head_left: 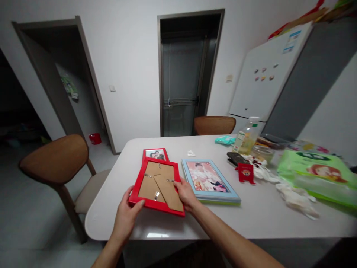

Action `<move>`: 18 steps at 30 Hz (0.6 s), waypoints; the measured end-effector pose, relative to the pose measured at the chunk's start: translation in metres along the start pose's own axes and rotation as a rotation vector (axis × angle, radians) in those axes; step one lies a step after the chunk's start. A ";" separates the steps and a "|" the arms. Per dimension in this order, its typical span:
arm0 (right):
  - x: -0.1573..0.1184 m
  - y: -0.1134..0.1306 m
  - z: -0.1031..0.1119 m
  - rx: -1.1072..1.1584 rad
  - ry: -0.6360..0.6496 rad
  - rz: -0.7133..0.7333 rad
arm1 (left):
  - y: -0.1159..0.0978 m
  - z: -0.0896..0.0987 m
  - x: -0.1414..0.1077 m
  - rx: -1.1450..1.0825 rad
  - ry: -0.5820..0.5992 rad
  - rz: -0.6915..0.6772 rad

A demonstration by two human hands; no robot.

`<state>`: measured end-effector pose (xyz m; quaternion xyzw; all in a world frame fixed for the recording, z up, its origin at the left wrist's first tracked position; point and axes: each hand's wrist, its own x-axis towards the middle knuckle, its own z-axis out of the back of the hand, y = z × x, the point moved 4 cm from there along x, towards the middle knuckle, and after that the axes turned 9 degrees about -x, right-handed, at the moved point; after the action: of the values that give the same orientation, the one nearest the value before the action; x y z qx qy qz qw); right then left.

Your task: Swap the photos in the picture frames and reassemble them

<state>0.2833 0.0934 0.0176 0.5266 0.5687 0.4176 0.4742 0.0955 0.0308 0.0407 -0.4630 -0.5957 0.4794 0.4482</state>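
A red picture frame (135,194) is held tilted above the table, its brown cardboard back and easel stand facing me. My left hand (126,210) grips its lower left corner, with the thumb on the front rail. On the right edge, my right hand (186,192) is closed around the frame's side. Metal clips hold the backing at its edges. Behind it lies another red picture frame (156,153) with a photo, partly covered by the held one. To the right, a light blue picture frame (208,178) with a photo lies face up on top of other frames.
Farther right are a black phone (237,159), a red card-like piece (245,173), a bottle (248,137), crumpled tissues (297,199) and a green tissue pack (315,171). A wooden chair (60,160) stands left of the white table (111,193); another chair (214,124) is behind it.
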 end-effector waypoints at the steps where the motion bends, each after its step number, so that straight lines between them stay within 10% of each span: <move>1: -0.001 -0.001 0.006 -0.093 0.007 -0.008 | 0.006 0.003 -0.003 0.046 0.040 0.014; 10: -0.001 -0.002 0.026 -1.046 -0.063 0.201 | 0.036 0.003 -0.028 0.606 0.159 -0.151; 18: -0.008 0.004 0.017 -1.442 -0.049 0.290 | 0.050 0.003 -0.027 0.805 0.272 -0.313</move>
<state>0.3010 0.0855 0.0183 0.1630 0.0666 0.7345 0.6554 0.1036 0.0092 -0.0119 -0.2148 -0.3603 0.5341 0.7340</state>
